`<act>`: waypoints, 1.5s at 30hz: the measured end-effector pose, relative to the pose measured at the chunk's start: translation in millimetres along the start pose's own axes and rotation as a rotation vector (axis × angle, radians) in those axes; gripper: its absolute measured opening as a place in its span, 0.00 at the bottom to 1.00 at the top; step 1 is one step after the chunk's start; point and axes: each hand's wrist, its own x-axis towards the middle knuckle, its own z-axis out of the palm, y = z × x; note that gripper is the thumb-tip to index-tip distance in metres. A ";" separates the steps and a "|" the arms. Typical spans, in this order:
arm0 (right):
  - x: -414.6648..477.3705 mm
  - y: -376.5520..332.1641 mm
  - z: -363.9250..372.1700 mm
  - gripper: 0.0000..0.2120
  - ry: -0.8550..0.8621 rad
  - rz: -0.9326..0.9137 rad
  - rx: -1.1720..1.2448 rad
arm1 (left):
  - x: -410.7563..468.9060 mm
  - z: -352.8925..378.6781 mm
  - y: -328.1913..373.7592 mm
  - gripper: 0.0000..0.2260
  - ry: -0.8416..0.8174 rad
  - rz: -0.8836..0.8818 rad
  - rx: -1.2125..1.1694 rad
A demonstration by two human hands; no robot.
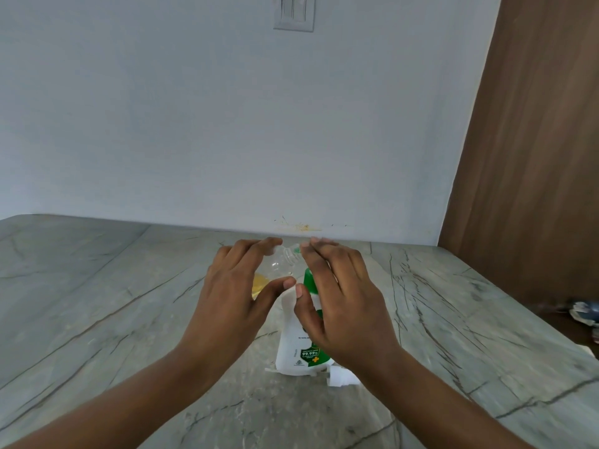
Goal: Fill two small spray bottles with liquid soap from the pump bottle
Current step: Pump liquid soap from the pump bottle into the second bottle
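Note:
A white pump bottle (293,338) with a green collar and a green label stands on the marble counter (97,303), on scraps of white paper (337,377). My right hand (340,306) hovers over its right side with the fingers spread and the thumb by the bottle's shoulder. My left hand (233,296) is just left of it, fingers straight and apart, thumb tip near the bottle's top. Beyond the fingertips a small clear spray bottle (283,259) shows between the hands, leaning. Something yellow (259,283) shows behind my left hand. I cannot tell if either hand touches anything.
A pale wall runs along the back of the counter, with a wall switch plate (294,11) high up. A brown wooden panel (534,140) stands at the right. Crumpled items (583,314) lie past the counter's right edge.

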 end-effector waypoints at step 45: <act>0.5 -1.9 2.0 0.18 0.010 0.072 0.053 | 2.0 1.6 0.9 0.23 0.020 0.008 0.019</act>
